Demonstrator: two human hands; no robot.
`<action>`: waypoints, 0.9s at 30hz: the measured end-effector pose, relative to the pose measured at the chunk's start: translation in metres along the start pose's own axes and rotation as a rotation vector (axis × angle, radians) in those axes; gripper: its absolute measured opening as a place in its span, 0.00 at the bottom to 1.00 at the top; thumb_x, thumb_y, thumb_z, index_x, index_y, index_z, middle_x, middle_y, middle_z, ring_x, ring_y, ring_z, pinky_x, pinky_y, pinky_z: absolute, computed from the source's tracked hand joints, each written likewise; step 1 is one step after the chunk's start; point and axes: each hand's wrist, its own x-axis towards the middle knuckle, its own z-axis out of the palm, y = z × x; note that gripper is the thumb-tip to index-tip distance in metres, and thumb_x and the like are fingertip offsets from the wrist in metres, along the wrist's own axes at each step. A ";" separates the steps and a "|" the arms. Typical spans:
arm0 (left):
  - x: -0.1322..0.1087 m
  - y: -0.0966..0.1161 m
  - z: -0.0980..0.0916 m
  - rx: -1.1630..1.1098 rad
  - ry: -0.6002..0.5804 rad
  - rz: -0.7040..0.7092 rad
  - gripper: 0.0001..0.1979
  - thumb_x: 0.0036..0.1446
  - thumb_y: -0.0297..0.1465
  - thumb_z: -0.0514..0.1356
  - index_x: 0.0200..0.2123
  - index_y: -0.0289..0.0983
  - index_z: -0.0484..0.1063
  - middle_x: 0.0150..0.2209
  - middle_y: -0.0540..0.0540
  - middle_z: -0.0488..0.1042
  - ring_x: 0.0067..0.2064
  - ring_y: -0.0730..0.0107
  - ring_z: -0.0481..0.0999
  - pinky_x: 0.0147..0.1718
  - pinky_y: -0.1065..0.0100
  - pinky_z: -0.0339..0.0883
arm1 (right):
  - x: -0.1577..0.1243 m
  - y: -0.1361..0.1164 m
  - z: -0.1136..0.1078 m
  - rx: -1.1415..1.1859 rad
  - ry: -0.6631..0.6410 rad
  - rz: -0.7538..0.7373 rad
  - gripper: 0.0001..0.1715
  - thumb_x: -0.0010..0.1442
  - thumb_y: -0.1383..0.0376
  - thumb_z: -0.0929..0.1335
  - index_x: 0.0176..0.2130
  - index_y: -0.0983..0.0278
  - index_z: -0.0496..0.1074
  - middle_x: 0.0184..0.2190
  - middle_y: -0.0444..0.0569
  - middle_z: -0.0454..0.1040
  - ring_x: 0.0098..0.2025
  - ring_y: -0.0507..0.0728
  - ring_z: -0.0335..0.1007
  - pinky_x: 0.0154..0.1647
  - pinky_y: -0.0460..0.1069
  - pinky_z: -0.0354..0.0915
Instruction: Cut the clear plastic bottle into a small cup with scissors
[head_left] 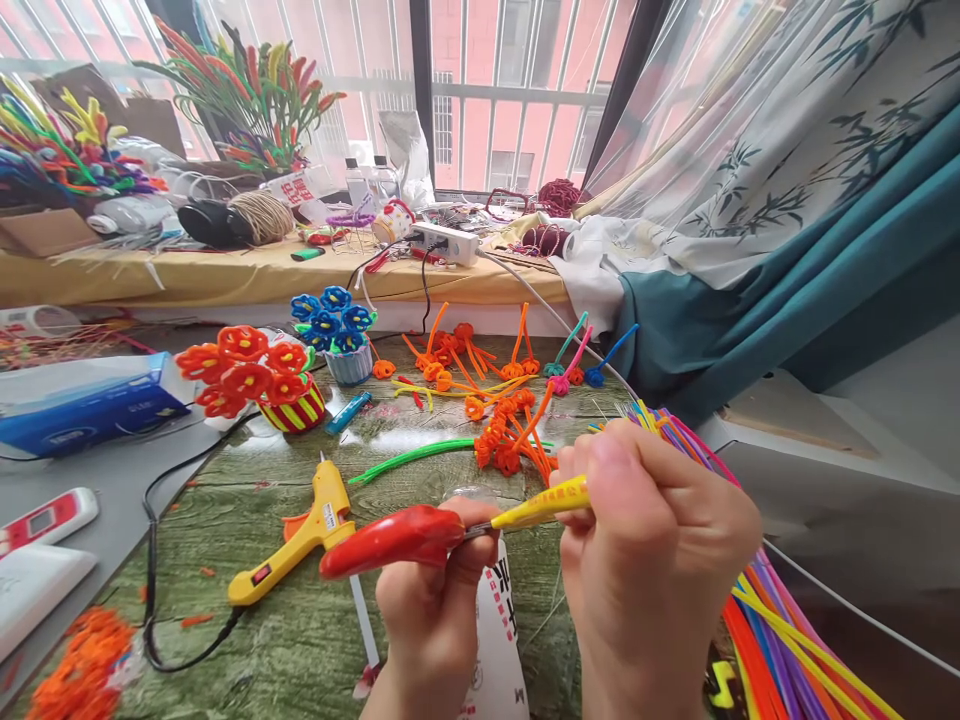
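Note:
My left hand [435,610] is closed around a glossy red handle-like piece [394,538] that points to the left. My right hand [652,540] grips a slim yellow tool [544,502] with printed lettering, its narrow end toward my left fingers. A short dark metallic bit shows between the red piece and the yellow tool; which one it belongs to I cannot tell. Beyond my hands lie orange pipe-cleaner flowers [506,435] with stems and green pipe cleaners [412,460]. A yellow hot glue gun [300,535] rests left of my left hand.
Potted pipe-cleaner flowers, red [247,375] and blue [334,320], stand at the back left. A glue-gun cord [150,560] loops on the table. Colourful pipe cleaners [787,640] bunch at the right. A power strip [446,243] sits on the cluttered sill.

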 end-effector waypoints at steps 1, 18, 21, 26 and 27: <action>0.000 0.000 0.001 -0.001 0.003 0.002 0.09 0.65 0.27 0.59 0.38 0.45 0.79 0.27 0.56 0.71 0.29 0.76 0.68 0.31 0.73 0.62 | 0.000 0.000 0.000 -0.006 0.001 0.007 0.25 0.56 0.68 0.67 0.16 0.62 0.51 0.13 0.36 0.48 0.17 0.46 0.47 0.15 0.43 0.47; 0.003 -0.003 -0.008 0.034 -0.094 0.059 0.11 0.65 0.26 0.58 0.43 0.46 0.79 0.27 0.56 0.73 0.29 0.77 0.70 0.29 0.75 0.64 | 0.001 0.004 -0.002 -0.001 0.006 -0.004 0.26 0.57 0.67 0.68 0.16 0.62 0.50 0.14 0.35 0.47 0.17 0.46 0.47 0.15 0.42 0.48; 0.006 -0.006 -0.013 0.051 -0.129 0.077 0.10 0.65 0.26 0.59 0.42 0.45 0.79 0.28 0.55 0.75 0.28 0.76 0.71 0.29 0.75 0.66 | 0.000 0.004 -0.001 0.002 0.003 -0.003 0.26 0.57 0.66 0.68 0.16 0.62 0.51 0.14 0.35 0.47 0.17 0.46 0.47 0.15 0.43 0.49; 0.004 -0.005 -0.007 0.024 -0.098 0.059 0.10 0.66 0.26 0.58 0.42 0.46 0.79 0.27 0.56 0.72 0.29 0.77 0.70 0.30 0.76 0.64 | 0.001 0.005 -0.001 0.009 0.009 -0.021 0.27 0.57 0.67 0.68 0.16 0.61 0.51 0.13 0.35 0.46 0.15 0.46 0.43 0.12 0.43 0.44; 0.002 -0.004 -0.005 0.016 -0.081 0.050 0.10 0.66 0.26 0.58 0.42 0.46 0.79 0.27 0.56 0.71 0.29 0.77 0.69 0.31 0.75 0.63 | 0.001 0.005 -0.002 0.010 0.010 -0.027 0.27 0.57 0.67 0.68 0.16 0.61 0.50 0.13 0.34 0.45 0.15 0.46 0.42 0.12 0.43 0.43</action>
